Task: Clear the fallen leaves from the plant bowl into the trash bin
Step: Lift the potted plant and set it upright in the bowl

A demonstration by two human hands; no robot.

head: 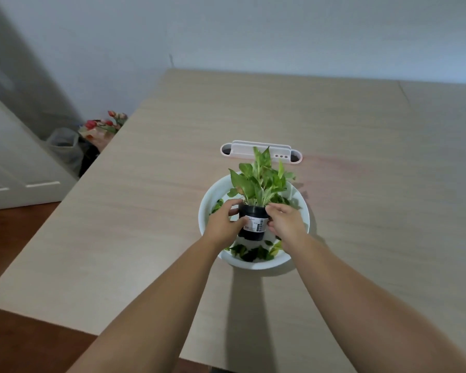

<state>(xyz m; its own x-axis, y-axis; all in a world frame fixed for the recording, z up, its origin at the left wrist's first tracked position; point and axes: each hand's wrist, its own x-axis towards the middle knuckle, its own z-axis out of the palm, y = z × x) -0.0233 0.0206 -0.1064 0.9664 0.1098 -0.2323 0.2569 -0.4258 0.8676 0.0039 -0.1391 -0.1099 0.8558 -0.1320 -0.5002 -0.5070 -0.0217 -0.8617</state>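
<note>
While both hands, left point(224, 221) and right point(285, 220), clasp the small black plastic plant pot point(253, 223) mid-frame, tilting it could spill soil onto loose green leaves point(249, 253) in the white round bowl point(207, 211).

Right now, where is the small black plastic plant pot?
In the head view, the small black plastic plant pot sits mid-table inside the white round bowl, gripped between the left hand and right hand, with fallen green leaves around it.

Both my hands close around the black pot point(253, 222), left grip point(224, 223) and right grip point(285, 221) on opposite sides, its green plant point(258, 181) upright. Fallen leaves point(250, 253) lie in the white bowl point(304, 211) on the tabletop point(151, 211).
</note>
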